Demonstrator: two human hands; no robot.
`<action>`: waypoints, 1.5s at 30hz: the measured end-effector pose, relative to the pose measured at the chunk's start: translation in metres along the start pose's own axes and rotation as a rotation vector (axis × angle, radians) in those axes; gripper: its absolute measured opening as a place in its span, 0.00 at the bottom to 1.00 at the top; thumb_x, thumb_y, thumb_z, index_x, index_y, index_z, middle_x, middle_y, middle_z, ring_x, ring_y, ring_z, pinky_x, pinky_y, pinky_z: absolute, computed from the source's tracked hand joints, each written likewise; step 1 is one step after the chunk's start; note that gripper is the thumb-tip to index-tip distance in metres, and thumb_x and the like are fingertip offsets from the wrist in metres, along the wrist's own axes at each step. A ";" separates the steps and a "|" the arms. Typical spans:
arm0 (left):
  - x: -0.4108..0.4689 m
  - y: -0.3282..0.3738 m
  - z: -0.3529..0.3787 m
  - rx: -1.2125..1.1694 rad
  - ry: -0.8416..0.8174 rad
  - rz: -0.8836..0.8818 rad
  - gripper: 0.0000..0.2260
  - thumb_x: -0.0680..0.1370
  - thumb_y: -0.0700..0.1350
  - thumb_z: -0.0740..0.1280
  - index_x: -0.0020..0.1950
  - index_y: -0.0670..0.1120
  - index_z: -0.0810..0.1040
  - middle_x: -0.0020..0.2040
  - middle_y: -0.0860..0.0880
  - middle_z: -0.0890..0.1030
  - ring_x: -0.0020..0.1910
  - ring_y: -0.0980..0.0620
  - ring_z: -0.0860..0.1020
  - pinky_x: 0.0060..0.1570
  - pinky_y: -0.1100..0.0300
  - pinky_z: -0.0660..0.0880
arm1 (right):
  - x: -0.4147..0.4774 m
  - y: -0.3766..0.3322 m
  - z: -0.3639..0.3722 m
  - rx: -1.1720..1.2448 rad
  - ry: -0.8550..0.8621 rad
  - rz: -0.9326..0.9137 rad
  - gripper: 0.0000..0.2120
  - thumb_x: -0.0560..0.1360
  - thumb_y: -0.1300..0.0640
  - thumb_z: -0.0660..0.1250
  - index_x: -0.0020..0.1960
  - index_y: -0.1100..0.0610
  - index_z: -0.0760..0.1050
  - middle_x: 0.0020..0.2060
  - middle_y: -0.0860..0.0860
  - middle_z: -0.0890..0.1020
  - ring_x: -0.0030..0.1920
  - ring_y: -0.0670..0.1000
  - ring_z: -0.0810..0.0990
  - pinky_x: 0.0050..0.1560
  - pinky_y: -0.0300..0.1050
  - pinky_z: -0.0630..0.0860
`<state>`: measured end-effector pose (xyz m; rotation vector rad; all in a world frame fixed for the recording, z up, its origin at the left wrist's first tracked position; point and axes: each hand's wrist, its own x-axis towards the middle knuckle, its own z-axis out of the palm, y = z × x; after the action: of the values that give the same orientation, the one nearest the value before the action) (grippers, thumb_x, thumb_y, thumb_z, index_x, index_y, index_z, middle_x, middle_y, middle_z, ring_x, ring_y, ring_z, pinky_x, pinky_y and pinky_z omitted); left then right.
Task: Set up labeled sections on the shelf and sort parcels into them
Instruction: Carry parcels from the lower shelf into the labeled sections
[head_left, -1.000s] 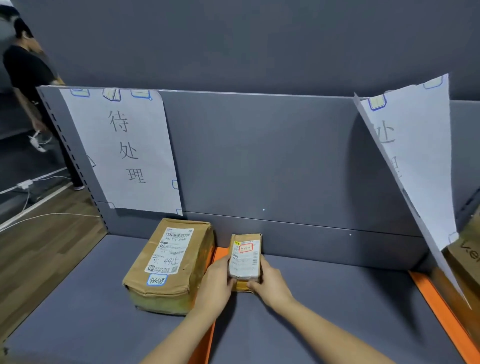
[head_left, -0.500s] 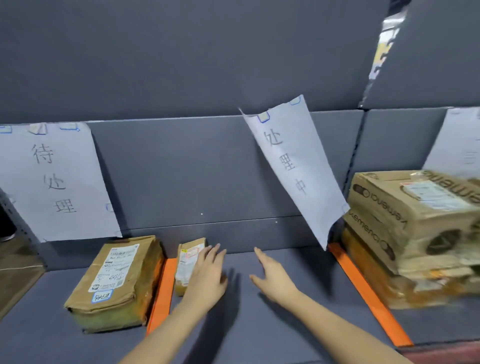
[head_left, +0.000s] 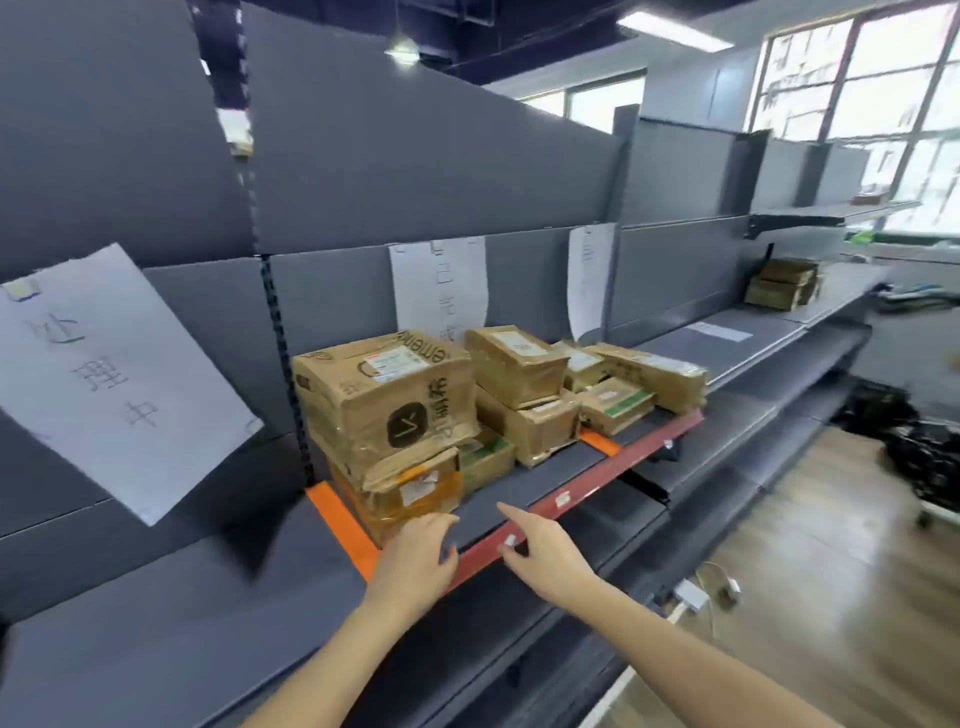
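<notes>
We are holding both bare arms out over the front of the grey shelf (head_left: 156, 623), forearms stretching up from the bottom of the view. Our left hand (head_left: 415, 551) is hovering palm down with its fingers loosely spread and gripping nothing. Its fingertips are lying just beside the tape-wrapped parcel (head_left: 410, 493) at the foot of the stack, and we cannot tell whether they are touching it. Our right hand (head_left: 545, 556) is hanging over the red front strip (head_left: 597, 483), fingers relaxed and apart, the forefinger pointing forward, empty as well.

The parcels are sitting in the section right of the orange tape line (head_left: 337, 519): a large brown box (head_left: 384, 400) is resting on the wrapped one, with smaller cartons (head_left: 519, 364) piling up behind and to the right. A paper label (head_left: 114, 374) is hanging tilted on the back panel to the left, two more sheets (head_left: 441, 286) are hanging behind the pile, and two further boxes (head_left: 784, 283) are standing well apart, far along the shelf.
</notes>
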<state>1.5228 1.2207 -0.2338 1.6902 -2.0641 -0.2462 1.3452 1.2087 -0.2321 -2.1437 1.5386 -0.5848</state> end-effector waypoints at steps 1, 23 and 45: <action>0.010 0.025 0.012 -0.020 -0.001 0.038 0.18 0.80 0.47 0.59 0.71 0.50 0.68 0.69 0.53 0.70 0.69 0.55 0.68 0.64 0.61 0.65 | -0.012 0.020 -0.019 -0.006 0.039 0.027 0.26 0.79 0.55 0.61 0.75 0.52 0.59 0.67 0.51 0.73 0.57 0.52 0.77 0.51 0.36 0.67; 0.285 0.389 0.240 -0.158 -0.191 0.649 0.19 0.79 0.47 0.60 0.70 0.48 0.68 0.67 0.52 0.73 0.67 0.54 0.70 0.64 0.62 0.66 | -0.024 0.374 -0.280 -0.070 0.483 0.533 0.25 0.78 0.56 0.61 0.74 0.54 0.61 0.67 0.51 0.72 0.65 0.49 0.72 0.58 0.30 0.61; 0.631 0.619 0.442 -0.133 -0.257 0.824 0.19 0.80 0.47 0.58 0.71 0.48 0.67 0.69 0.54 0.71 0.68 0.55 0.68 0.63 0.63 0.65 | 0.163 0.708 -0.495 -0.139 0.602 0.603 0.25 0.78 0.56 0.62 0.74 0.56 0.62 0.72 0.50 0.67 0.72 0.47 0.64 0.68 0.37 0.60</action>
<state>0.6882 0.6911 -0.2177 0.6504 -2.6630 -0.3210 0.5672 0.7985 -0.2187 -1.5082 2.4700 -0.9671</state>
